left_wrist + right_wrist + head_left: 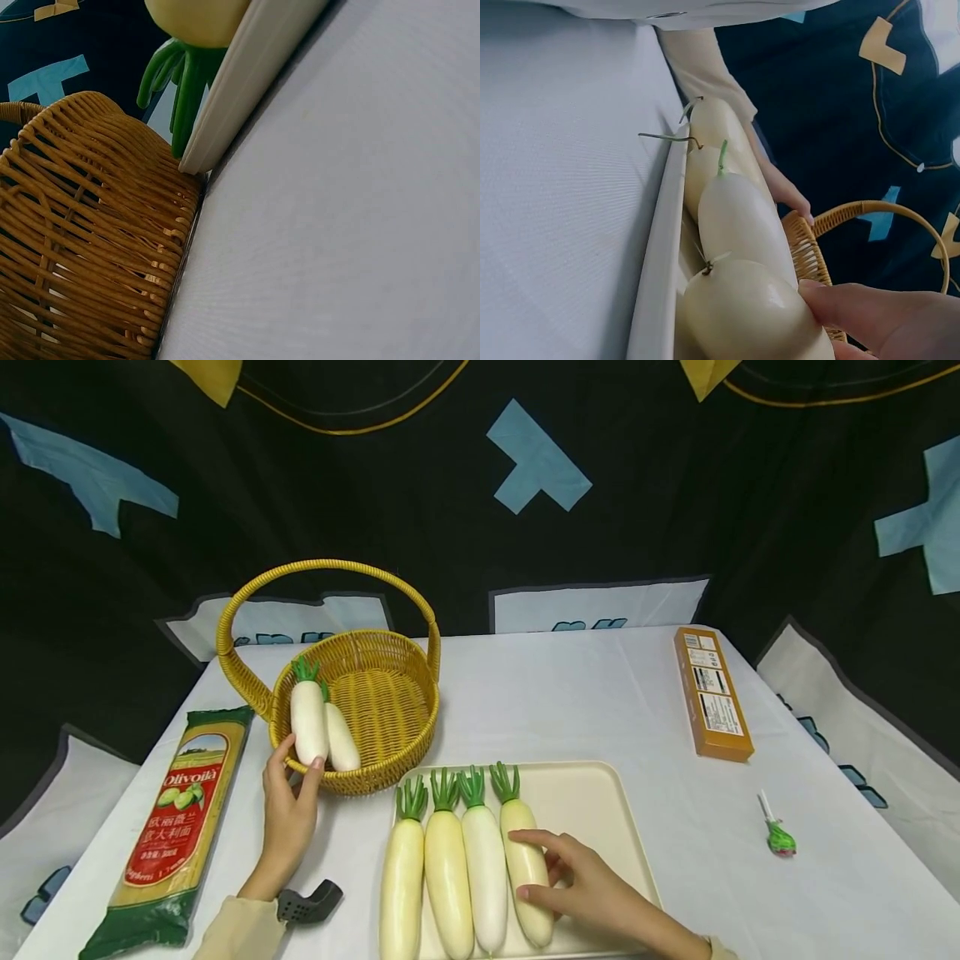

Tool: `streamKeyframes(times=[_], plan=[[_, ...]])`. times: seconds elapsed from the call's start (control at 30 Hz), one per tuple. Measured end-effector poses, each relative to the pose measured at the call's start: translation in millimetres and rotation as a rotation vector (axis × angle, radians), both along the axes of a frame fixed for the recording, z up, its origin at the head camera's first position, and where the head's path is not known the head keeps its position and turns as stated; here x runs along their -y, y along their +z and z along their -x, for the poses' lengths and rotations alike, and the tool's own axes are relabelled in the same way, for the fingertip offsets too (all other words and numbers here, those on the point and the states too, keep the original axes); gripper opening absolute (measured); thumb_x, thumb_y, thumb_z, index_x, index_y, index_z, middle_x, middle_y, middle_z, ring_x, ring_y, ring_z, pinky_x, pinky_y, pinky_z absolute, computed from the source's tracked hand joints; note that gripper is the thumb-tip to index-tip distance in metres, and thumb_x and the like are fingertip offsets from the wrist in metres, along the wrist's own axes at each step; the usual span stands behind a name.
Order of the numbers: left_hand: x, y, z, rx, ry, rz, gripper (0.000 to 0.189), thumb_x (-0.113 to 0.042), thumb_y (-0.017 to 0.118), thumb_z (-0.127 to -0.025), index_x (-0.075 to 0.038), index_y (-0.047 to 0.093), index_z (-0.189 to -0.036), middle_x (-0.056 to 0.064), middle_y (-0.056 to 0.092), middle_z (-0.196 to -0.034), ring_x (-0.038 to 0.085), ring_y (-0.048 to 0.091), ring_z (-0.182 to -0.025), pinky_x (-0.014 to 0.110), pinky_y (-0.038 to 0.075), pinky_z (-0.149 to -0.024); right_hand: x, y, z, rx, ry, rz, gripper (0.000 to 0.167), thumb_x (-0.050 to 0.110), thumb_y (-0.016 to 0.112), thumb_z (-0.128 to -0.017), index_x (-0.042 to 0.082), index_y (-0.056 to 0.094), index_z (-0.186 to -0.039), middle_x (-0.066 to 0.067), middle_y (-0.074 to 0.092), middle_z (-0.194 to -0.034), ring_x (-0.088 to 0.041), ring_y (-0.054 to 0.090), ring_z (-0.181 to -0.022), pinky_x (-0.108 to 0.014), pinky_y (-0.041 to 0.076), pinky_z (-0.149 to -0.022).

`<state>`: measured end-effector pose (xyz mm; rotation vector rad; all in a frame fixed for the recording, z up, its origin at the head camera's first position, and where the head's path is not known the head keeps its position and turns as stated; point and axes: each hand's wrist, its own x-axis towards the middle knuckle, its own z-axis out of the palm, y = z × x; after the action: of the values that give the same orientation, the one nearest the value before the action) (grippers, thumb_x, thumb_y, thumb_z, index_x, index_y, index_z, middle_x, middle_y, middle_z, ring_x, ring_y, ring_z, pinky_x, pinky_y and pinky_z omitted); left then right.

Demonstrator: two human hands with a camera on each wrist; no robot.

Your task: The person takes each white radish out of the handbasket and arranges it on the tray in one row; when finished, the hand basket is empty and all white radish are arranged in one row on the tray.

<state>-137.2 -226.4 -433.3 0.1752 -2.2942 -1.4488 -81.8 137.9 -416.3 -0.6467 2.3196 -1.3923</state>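
Observation:
A yellow wicker basket (382, 693) with a tall handle holds two small white radishes, one upright at the left wall (309, 722) and another leaning beside it (342, 739). My left hand (288, 810) pinches the lower end of the left small white radish at the basket's near rim. On a cream tray (585, 785) lie several long radishes with green tops, side by side. My right hand (581, 877) grips the rightmost pale yellow radish (525, 852) from its right side, thumb and index finger across it. In the right wrist view, the thumb (840, 304) touches that radish (750, 307).
A packet of spaghetti (176, 827) lies left of the basket. An orange-brown box (712, 693) stands at the back right, with a green-wrapped lollipop (780, 837) nearer. A dark strap piece (311, 903) is at the left wrist. Black cloth hangs behind the white table.

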Motion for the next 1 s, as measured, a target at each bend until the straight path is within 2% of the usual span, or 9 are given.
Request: streamKeyframes(times=[0.23, 0.43, 0.67, 0.77, 0.9, 1.0], plan=[[0.2, 0.1, 0.2, -0.014, -0.003, -0.005, 0.057, -0.02, 0.046, -0.094, -0.015, 0.018, -0.143, 0.015, 0.018, -0.144, 0.037, 0.028, -0.129, 0.05, 0.032, -0.099, 0, 2.7, -1.2, -0.08, -0.049, -0.089, 0.073, 0.04, 0.068, -0.078, 0.015, 0.031, -0.136, -0.002, 0.052, -0.086, -0.002, 0.048, -0.069, -0.018, 0.044, -0.059], [0.0, 0.9, 0.3, -0.006, -0.001, 0.004, 0.057, -0.02, 0.046, -0.094, -0.015, 0.018, -0.143, 0.015, 0.018, -0.143, 0.037, 0.029, -0.129, 0.048, 0.032, -0.098, 0, 3.8, -2.3, -0.085, -0.068, -0.129, 0.066, 0.043, 0.062, -0.083, 0.014, 0.033, -0.135, 0.0, 0.051, -0.089, -0.001, 0.047, -0.07, -0.017, 0.042, -0.06], [-0.5, 0.4, -0.5, 0.005, 0.01, 0.017, 0.057, -0.021, 0.047, -0.094, -0.015, 0.019, -0.143, 0.015, 0.02, -0.142, 0.037, 0.03, -0.128, 0.033, 0.034, -0.094, -1, 7.0, -0.8, -0.106, -0.089, -0.152, 0.059, 0.045, 0.057, -0.085, 0.014, 0.038, -0.132, 0.001, 0.048, -0.092, -0.003, 0.047, -0.072, -0.018, 0.043, -0.061], [-0.5, 0.0, -0.3, 0.003, 0.008, 0.013, 0.057, -0.02, 0.047, -0.094, -0.015, 0.019, -0.143, 0.015, 0.019, -0.143, 0.037, 0.03, -0.128, 0.036, 0.034, -0.095, -2, 10.1, 2.3, -0.111, -0.082, -0.147, 0.055, 0.044, 0.055, -0.087, 0.012, 0.041, -0.129, -0.001, 0.048, -0.093, -0.004, 0.047, -0.072, -0.018, 0.043, -0.06], [-0.9, 0.0, -0.4, -0.001, -0.002, 0.0, 0.057, -0.02, 0.046, -0.094, -0.014, 0.018, -0.143, 0.016, 0.018, -0.143, 0.038, 0.029, -0.129, 0.047, 0.032, -0.098, -4, 11.6, 7.8, -0.117, -0.069, -0.137, 0.048, 0.04, 0.053, -0.089, 0.009, 0.046, -0.125, -0.003, 0.049, -0.092, -0.005, 0.048, -0.072, -0.019, 0.043, -0.059], [-1.0, 0.3, -0.9, 0.0, -0.004, -0.005, 0.057, -0.02, 0.046, -0.094, -0.014, 0.018, -0.143, 0.015, 0.018, -0.144, 0.037, 0.029, -0.129, 0.048, 0.032, -0.098, -4, 11.3, 12.0, -0.116, -0.082, -0.134, 0.044, 0.038, 0.053, -0.09, 0.008, 0.05, -0.12, -0.003, 0.05, -0.092, -0.006, 0.05, -0.073, -0.019, 0.044, -0.059]])
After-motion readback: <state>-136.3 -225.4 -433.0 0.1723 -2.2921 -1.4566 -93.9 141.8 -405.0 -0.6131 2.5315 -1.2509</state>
